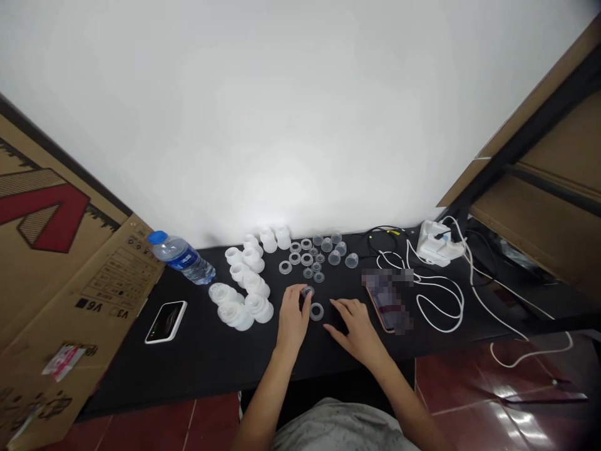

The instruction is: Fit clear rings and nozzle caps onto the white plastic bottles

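Observation:
My left hand (293, 318) pinches a small clear round piece (308, 291) between thumb and fingers, just above the black tabletop. Close beside it, a translucent ring (317, 312) lies flat. My right hand (357, 327) rests on the table to the right of that ring, fingers apart and holding nothing. Beyond my hands are several more translucent rings (285, 267), small clear round inserts (318, 277) and clear dome-shaped caps (352, 260). White plastic bottle-like pieces (258, 307) stand grouped to the left.
A water bottle (184, 257) with a blue cap lies tilted at the left, near a white device (166, 322) with a dark screen. Right of my hands lie a phone (385, 302), a white power strip (436, 243) and loose white cables (462, 304). A cardboard box (70, 263) borders the left.

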The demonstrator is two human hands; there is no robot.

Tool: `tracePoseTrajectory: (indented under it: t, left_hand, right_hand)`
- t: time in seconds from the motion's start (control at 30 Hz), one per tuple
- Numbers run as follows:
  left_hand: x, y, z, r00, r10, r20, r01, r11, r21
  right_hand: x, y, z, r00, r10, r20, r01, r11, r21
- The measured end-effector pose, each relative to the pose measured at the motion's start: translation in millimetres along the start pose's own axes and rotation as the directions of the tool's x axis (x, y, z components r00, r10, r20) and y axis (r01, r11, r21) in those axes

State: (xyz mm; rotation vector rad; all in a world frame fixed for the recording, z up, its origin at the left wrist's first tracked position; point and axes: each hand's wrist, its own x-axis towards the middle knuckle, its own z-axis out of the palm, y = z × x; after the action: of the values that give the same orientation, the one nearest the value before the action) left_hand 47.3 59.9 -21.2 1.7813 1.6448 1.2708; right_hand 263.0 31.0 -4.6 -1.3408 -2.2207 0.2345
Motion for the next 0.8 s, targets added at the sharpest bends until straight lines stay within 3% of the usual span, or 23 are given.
tracePoseTrajectory:
  t: [0.13,0.27,0.37,0.5,0.6,0.8]
  left_hand:
    - [-1,0,-1.1,1.000,0.013,0.007,-0.012,0.999,-0.034]
    - [-2,-6,-0.2,0.999,-0.019,-0.044,0.018,1.000,-0.021]
    - [-3,-11,2.4,0.998,-0.040,-0.054,0.038,0.999,-0.033]
    - [-3,-8,4.6,1.000,-0.002,-0.013,0.001,0.997,-0.079]
    - [-4,-1,3.1,0.997,0.075,0.018,-0.073,0.994,-0.083]
    - [-5,10,-1.4,0.988,0.142,0.053,-0.138,0.987,-0.080]
  right_hand:
    - [25,-10,20,0.998,-0.020,0.052,0.020,1.000,0.003]
    - [32,-2,29,0.991,0.101,-0.083,-0.081,0.971,0.224]
    - [29,7,27,0.938,0.291,-0.187,-0.179,0.871,0.458]
    - [27,13,21,0.859,0.459,-0.226,-0.226,0.737,0.637]
    - [24,13,20,0.863,0.453,-0.225,-0.207,0.722,0.660]
    - [19,7,24,0.936,0.280,-0.213,-0.106,0.802,0.587]
